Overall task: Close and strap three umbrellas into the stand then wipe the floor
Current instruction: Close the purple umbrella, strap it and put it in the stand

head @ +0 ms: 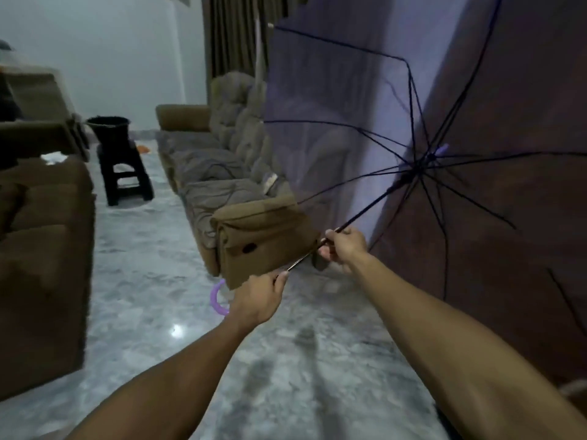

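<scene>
One open purple fabric umbrella [349, 106] beside the brown sofa [263, 230], my left hand [259, 296] and right hand [344, 246] both clenched around its shaft, canopy cut off at right, curved handle half hidden.

A home living room: brown sofas [41, 249], curtain [232, 33], marble floor [152, 274].

One head-worn, wide-angle view looks forward and down from standing height. Both forearms reach in from the bottom edge, close to the lens. The marble floor [152, 249] stretches ahead toward the far wall [95, 52], its lines bowed at the edges.
</scene>
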